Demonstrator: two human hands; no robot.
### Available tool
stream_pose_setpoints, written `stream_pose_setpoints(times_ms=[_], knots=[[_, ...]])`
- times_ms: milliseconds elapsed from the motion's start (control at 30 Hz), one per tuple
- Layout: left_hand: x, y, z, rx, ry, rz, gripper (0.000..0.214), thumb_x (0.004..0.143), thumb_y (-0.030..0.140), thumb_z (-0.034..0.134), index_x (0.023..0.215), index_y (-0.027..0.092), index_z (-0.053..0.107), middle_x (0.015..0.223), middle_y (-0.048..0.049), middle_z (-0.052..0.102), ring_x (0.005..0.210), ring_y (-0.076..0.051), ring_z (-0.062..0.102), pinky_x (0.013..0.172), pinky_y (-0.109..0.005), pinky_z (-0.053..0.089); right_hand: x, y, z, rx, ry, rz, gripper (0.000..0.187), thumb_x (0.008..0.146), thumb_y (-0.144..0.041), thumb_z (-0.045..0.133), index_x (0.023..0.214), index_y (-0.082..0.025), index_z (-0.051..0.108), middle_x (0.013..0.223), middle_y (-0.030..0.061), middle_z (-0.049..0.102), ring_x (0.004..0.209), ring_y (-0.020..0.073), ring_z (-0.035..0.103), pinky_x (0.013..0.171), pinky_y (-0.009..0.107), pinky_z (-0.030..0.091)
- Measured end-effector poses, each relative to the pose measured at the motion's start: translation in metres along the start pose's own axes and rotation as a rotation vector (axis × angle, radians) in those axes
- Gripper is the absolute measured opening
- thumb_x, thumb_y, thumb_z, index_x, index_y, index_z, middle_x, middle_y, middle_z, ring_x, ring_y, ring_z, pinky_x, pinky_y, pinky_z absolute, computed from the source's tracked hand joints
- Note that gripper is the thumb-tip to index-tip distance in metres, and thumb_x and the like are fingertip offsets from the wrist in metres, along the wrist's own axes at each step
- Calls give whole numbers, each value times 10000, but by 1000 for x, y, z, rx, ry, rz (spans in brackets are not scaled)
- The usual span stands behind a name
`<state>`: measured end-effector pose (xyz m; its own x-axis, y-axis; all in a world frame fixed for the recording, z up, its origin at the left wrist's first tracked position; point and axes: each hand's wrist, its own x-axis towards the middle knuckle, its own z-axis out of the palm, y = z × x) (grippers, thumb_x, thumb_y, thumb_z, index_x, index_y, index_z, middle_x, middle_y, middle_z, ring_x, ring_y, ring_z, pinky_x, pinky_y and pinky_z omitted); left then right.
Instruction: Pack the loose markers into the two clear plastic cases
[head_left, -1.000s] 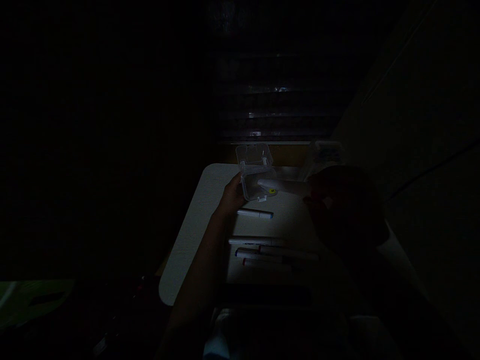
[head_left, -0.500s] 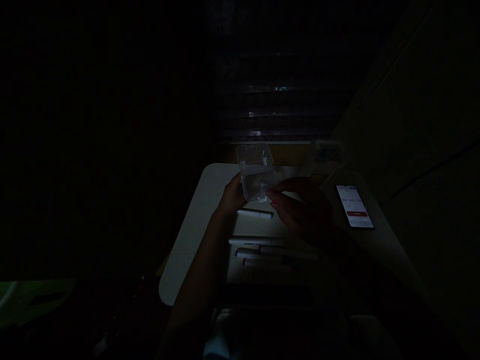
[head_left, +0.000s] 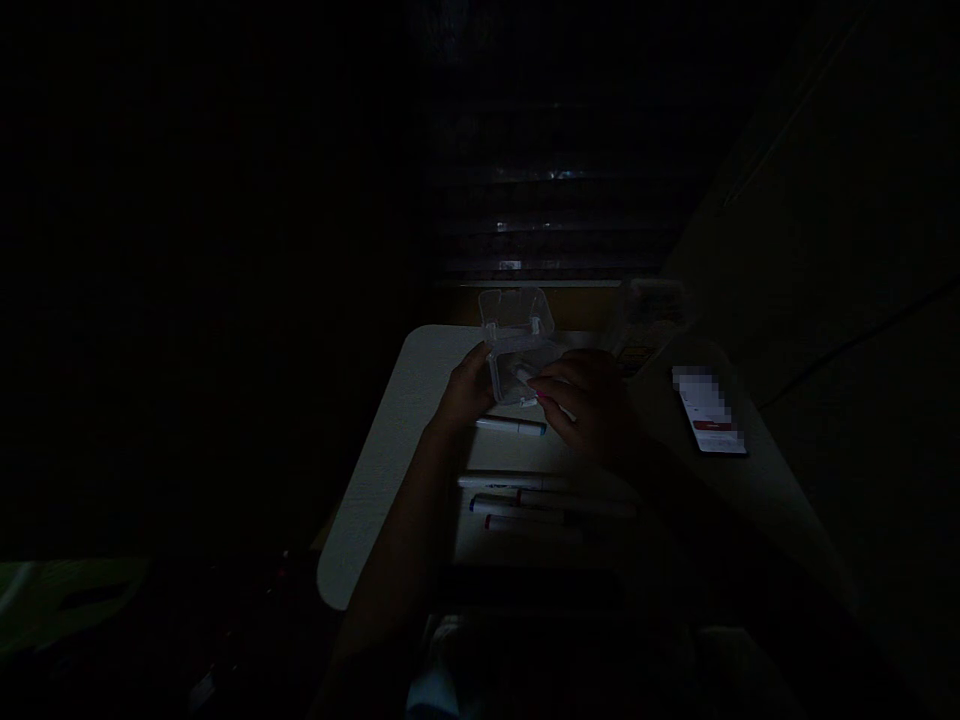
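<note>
My left hand (head_left: 466,388) is closed around the left side of a clear plastic box (head_left: 495,372), whose hinged lid (head_left: 516,312) stands raised at the back. At the box's front opening, the fingers of my right hand (head_left: 589,400) pinch a white marker (head_left: 523,374) with a pinkish end. Part of this marker is inside the box; dim light blurs its outline. Just below the box lies another white marker (head_left: 511,426) with a blue tip. Nearer to me, several more white markers (head_left: 517,508) with red or blue ends rest on the white table (head_left: 390,450).
A second clear container (head_left: 652,320) with a dark label stands at the table's back right. To its right lies a lit phone (head_left: 709,412). Behind the table is a dark ribbed shutter (head_left: 555,220). The room is very dark.
The box has shifted slightly right. My right hand has turned and its fingers have closed in at the opening, with the white marker now showing inside the box. The loose markers have not moved.
</note>
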<state>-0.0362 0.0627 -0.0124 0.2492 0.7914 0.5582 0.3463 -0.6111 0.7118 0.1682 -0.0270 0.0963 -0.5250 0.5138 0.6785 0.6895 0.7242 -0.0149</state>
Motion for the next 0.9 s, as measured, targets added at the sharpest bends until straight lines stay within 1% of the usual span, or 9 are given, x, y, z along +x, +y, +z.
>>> stream_pose_setpoints(times_ms=[233,467,567,700,733,800,900], knots=[[0,2,-1,25,9,-3,673,720,367,733,1318,182,486,1329,-122,569,1214,-274,562,1014,-426,480,-4,3,4,5,-56,54,160,875,-172,539,941,-179,685,926,43,710,875,191,569,801,360,397],[2,6,-4,69,3,5,648,738,330,696,1334,208,474,1364,-108,544,1229,-265,549,1017,-422,479,-7,6,3,23,-38,69,153,860,-165,552,936,-165,685,936,49,706,861,185,587,800,354,412],[2,4,-5,91,16,2,644,740,326,691,1332,204,470,1353,-112,547,1241,-266,538,1028,-433,470,-13,6,3,43,-39,75,158,871,-168,528,913,-163,681,905,50,706,844,177,594,789,343,419],[1,-2,-5,115,17,-12,657,743,371,699,1331,201,462,1313,-117,572,1235,-272,540,1023,-448,469,-26,9,6,71,-36,96,160,870,-166,520,875,-163,679,850,55,707,814,166,603,748,313,419],[1,-4,-5,119,13,-13,660,747,387,696,1334,198,459,1320,-121,566,1241,-276,534,1022,-451,468,-29,10,8,81,-60,109,165,871,-168,516,864,-160,680,829,55,705,791,162,603,734,306,418],[1,-8,-5,124,6,-12,670,756,410,689,1344,196,449,1337,-127,552,1254,-281,522,1025,-457,464,-34,11,9,103,-157,144,189,881,-178,500,861,-154,686,810,59,702,764,160,603,720,301,418],[1,-10,-5,124,7,6,689,773,412,677,1377,211,413,1362,-125,533,1260,-277,519,1030,-456,462,-38,13,11,164,-382,187,215,886,-193,487,918,-145,694,875,79,702,812,175,609,748,309,435]])
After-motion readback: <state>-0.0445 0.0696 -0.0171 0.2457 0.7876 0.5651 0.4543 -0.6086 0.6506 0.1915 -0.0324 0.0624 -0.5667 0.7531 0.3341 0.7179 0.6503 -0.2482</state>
